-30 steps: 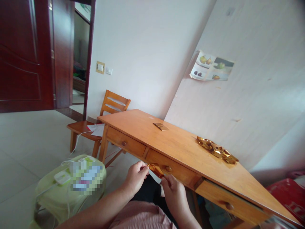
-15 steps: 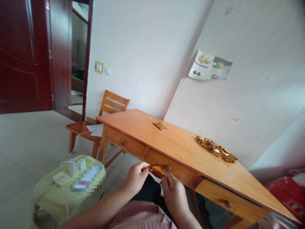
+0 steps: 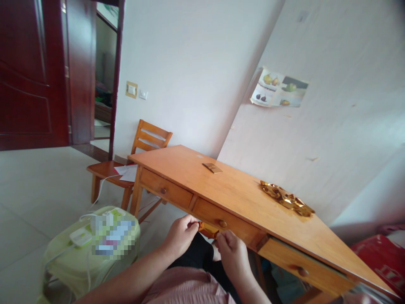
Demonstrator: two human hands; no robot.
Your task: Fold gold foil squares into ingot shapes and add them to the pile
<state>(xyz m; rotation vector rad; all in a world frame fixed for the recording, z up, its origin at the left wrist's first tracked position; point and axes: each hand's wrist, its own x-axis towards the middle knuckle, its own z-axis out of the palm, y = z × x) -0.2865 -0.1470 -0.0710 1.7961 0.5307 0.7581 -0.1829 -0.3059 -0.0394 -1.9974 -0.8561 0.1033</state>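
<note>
A folded piece of gold foil paper (image 3: 208,230) is stretched between my hands, in front of the table's middle drawer and above my lap. My left hand (image 3: 182,237) pinches its left end between thumb and fingers. At the other end, my right hand (image 3: 232,253) has its fingers curled closed around the paper's tip. On the wooden table (image 3: 234,192) lies a small flat stack of gold paper (image 3: 212,168). Farther right, against the wall, rests a heap of folded gold foil pieces (image 3: 286,199).
A pale green plastic stool (image 3: 63,253) with a power strip, cables and a blurred-out item stands at my left. Behind it is a wooden chair (image 3: 107,171) bearing papers. The table's front has drawers with round knobs. A red bag (image 3: 379,257) sits at far right.
My right hand has shifted very slightly to the right and its grip on the paper's end has changed a little. The left hand stays almost in place, still pinching the gold paper.
</note>
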